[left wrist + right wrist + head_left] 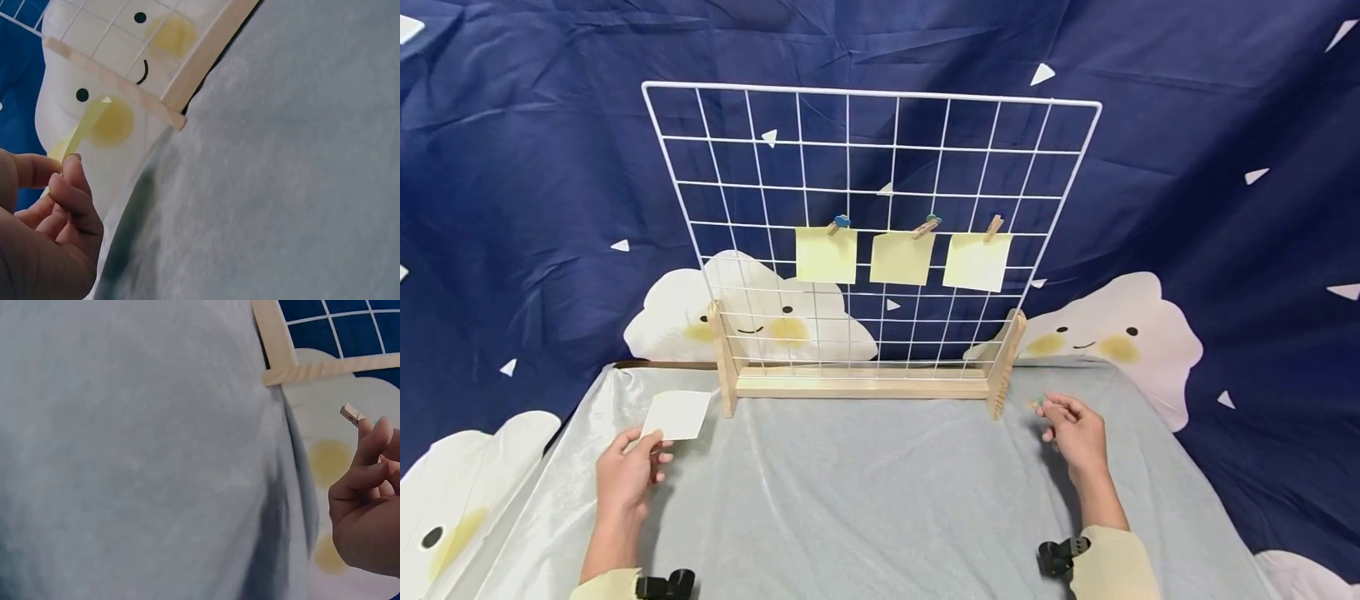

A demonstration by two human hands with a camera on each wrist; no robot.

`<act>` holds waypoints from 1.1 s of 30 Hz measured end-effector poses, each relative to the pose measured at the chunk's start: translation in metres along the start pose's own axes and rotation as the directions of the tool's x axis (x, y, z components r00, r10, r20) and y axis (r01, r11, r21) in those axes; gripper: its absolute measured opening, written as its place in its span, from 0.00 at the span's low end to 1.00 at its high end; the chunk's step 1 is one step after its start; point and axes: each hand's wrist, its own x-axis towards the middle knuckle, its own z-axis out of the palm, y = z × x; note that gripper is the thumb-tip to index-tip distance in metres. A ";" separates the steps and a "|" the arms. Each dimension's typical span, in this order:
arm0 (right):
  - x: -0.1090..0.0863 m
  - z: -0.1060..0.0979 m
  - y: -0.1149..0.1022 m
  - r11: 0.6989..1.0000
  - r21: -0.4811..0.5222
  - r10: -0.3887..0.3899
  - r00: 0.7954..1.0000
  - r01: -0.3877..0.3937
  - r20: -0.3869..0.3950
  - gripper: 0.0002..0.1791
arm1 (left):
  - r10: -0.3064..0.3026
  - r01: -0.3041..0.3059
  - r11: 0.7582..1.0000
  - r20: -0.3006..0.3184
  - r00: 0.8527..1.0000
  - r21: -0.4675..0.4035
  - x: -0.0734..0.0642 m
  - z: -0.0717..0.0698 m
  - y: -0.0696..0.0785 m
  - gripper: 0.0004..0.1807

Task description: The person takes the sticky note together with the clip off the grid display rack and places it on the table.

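My left hand pinches a pale yellow sticky note by its near corner, left of the grid stand; the left wrist view catches the note almost edge-on. Over the right side of the table, my right hand pinches a small wooden clothespin between thumb and fingers. A bit of green shows on that clothespin in the head view. On the white wire grid three yellow notes hang in a row: a left note, a middle note and a right note, each under a clothespin.
The grid stands upright in a wooden base at the back of the table, which a grey cloth covers. Behind it hangs a dark blue curtain with white clouds. Each wrist wears a small black camera.
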 end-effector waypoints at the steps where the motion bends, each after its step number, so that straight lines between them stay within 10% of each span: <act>1: 0.000 -0.001 0.002 1.000 0.001 0.009 1.000 -0.009 0.004 0.21 | -0.001 0.001 1.000 0.005 1.000 0.010 0.001 -0.002 -0.001 0.10; 33: 0.010 -0.004 0.040 0.985 -0.023 0.170 0.985 -0.170 0.009 0.18 | -0.017 0.007 0.981 0.054 0.998 0.191 0.011 -0.024 -0.016 0.15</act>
